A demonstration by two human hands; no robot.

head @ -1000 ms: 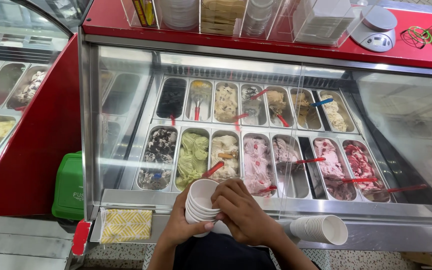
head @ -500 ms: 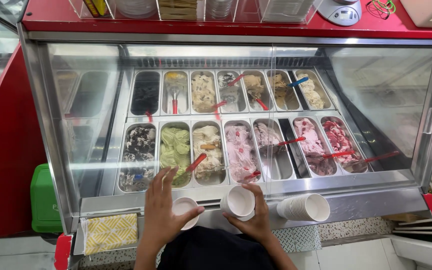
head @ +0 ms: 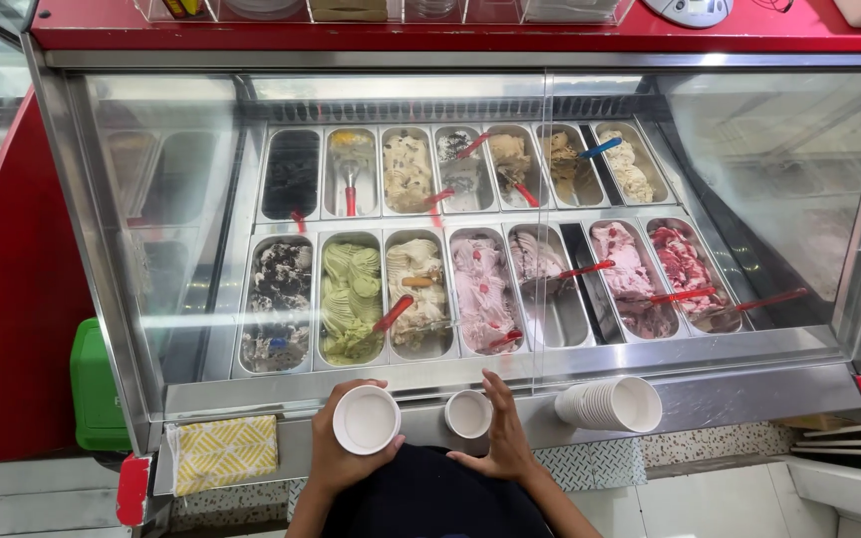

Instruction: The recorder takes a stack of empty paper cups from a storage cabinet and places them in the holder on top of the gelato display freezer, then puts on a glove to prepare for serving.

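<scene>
At an ice-cream display freezer (head: 102,249), the left hand (head: 336,460) is gripping one white paper cup (head: 366,419), now separated from the stack, as the open right hand (head: 503,438) is releasing a second cup (head: 468,412).

Both forearms rising from the bottom edge of the view, side by side. Left hand (head: 336,460) raised, fingers (head: 363,385) curled around a rim, thumb low on the near side, grip closed. Right hand (head: 503,438) flat and open, palm turned left, fingers straight and pressed together, pointing up and away; wrist bent slightly inward.
</scene>
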